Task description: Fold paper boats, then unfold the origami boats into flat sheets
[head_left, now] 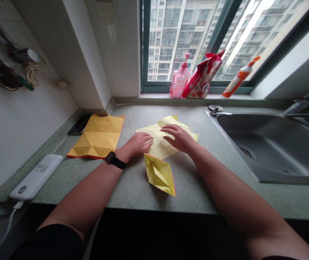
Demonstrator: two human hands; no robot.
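A creased pale yellow sheet of paper (pixel 158 139) lies on the counter with some corners lifted. My left hand (pixel 139 145) rests on its left edge, palm down, fingers stretched out. Over the sheet's right part is my right hand (pixel 179 138), its fingers spread and nothing held in them; whether it presses on the paper I cannot tell. Closer to me sits a folded yellow paper boat (pixel 160 172) with a reddish outer side. To the left of my left hand lie creased orange sheets of paper (pixel 97 135) with a red edge.
The grey speckled counter (pixel 189 191) ends at a front edge near me. At right is a steel sink (pixel 273 144). A phone (pixel 78 125) is partly under the orange sheets. A white power bank (pixel 37 177) has a cable attached. A pink pump bottle (pixel 179 81) stands on the windowsill.
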